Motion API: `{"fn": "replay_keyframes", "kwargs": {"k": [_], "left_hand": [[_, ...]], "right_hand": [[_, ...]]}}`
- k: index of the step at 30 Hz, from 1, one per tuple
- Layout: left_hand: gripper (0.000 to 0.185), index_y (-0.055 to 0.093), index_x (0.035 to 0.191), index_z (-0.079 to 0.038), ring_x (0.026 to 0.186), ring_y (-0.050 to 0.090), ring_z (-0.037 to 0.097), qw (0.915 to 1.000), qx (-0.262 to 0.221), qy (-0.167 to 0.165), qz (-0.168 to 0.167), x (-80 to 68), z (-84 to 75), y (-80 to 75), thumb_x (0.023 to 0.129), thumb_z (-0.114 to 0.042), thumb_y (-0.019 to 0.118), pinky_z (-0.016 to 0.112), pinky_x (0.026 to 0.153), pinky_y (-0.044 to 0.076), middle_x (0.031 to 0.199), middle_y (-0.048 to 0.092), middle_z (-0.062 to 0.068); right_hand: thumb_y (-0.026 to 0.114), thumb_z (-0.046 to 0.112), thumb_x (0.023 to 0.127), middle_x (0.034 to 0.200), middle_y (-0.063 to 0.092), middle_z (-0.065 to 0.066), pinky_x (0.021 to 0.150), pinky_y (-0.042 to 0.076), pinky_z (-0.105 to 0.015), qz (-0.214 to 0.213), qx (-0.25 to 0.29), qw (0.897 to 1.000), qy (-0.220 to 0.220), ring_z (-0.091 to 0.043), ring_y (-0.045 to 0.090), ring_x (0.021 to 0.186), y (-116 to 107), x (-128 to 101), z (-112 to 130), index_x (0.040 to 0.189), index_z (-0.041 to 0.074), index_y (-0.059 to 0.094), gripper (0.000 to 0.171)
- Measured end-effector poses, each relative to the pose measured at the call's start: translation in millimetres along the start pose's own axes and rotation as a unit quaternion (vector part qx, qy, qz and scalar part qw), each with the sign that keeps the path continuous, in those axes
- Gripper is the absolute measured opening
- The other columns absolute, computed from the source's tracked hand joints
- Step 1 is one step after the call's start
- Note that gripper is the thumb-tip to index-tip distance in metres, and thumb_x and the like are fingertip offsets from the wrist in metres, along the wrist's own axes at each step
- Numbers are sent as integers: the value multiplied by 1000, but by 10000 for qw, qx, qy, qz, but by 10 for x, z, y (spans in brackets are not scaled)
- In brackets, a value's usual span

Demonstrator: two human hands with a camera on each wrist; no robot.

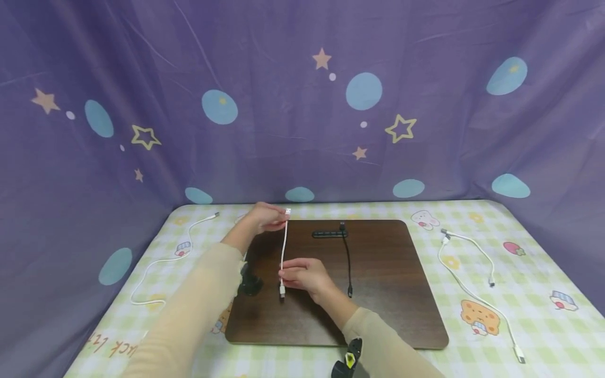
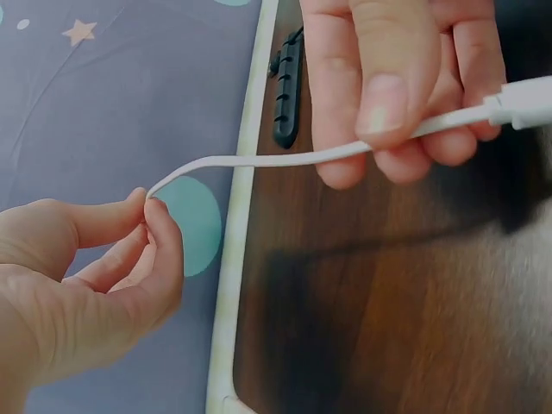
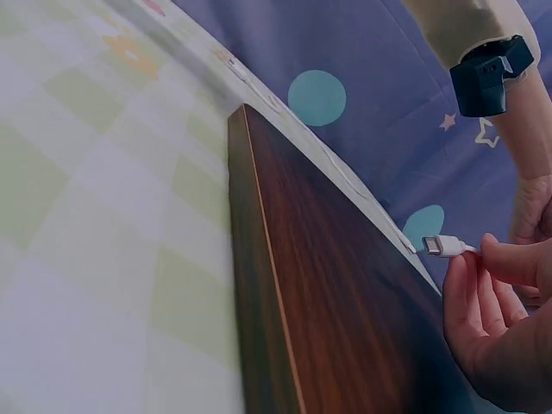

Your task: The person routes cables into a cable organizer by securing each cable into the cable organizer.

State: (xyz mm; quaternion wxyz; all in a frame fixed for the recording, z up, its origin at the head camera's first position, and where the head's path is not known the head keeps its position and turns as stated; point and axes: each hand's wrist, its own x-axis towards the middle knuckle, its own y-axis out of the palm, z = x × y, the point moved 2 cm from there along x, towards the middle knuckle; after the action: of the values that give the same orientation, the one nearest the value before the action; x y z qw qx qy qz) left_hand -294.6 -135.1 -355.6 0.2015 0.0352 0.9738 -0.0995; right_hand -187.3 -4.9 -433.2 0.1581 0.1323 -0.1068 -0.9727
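As a person's left hand point(image 1: 270, 216) pinches a white cable point(image 2: 285, 160) beside its far plug, the right hand point(image 1: 307, 275) grips it just behind the near plug, holding the cord nearly straight above a brown board point(image 1: 378, 320). On both hands the fingers are closed, thumb against fingertips, leaving only room for the cord. At the board's far side lies a black slotted holder point(image 1: 326, 234); a black cable point(image 1: 349, 262) meets its right end, one plug just beyond, the other toward the viewer, though the slot's grip is too small to make out. On the desk point(image 1: 543, 341), another white cord point(image 1: 163, 260) curves left of the board, and two more lie to its right.
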Motion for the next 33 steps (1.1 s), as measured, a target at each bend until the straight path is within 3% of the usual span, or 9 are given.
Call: {"fn": "replay_keyframes", "kwargs": {"k": [7, 15, 24, 33], "left_hand": [[38, 52, 125, 13, 64, 60, 6, 9993, -368, 78, -7, 129, 50, 116, 89, 6, 60, 14, 61, 57, 73, 58, 0], [36, 53, 122, 16, 73, 63, 10, 9973, -525, 512, -86, 224, 134, 224, 88, 8, 61, 24, 77, 61, 80, 60, 4], [33, 55, 116, 18, 77, 67, 15, 9935, -850, 752, -105, 316, 199, 376, 85, 12, 63, 18, 66, 60, 76, 60, 3], [33, 57, 115, 18, 73, 67, 14, 9937, -896, 678, -21, 402, 227, 559, 83, 12, 64, 22, 72, 61, 88, 63, 10]], "right_hand": [[67, -2, 84, 88, 75, -9, 72, 62, -26, -249, -159, 9995, 90, -8, 69, 71, -143, -31, 22, 113, -14, 62, 31], [68, -2, 83, 89, 75, -12, 76, 62, -31, -521, -441, 9977, -34, -9, 69, 74, -276, -94, 41, 112, -13, 63, 31], [65, -12, 80, 96, 72, -25, 74, 61, -26, -593, -388, 9972, -218, -9, 68, 73, -399, -169, 73, 112, -17, 60, 33], [70, -10, 77, 86, 75, -17, 70, 61, -26, -883, -879, 9921, -123, -9, 69, 70, -547, -224, 120, 107, -14, 64, 31]]}}
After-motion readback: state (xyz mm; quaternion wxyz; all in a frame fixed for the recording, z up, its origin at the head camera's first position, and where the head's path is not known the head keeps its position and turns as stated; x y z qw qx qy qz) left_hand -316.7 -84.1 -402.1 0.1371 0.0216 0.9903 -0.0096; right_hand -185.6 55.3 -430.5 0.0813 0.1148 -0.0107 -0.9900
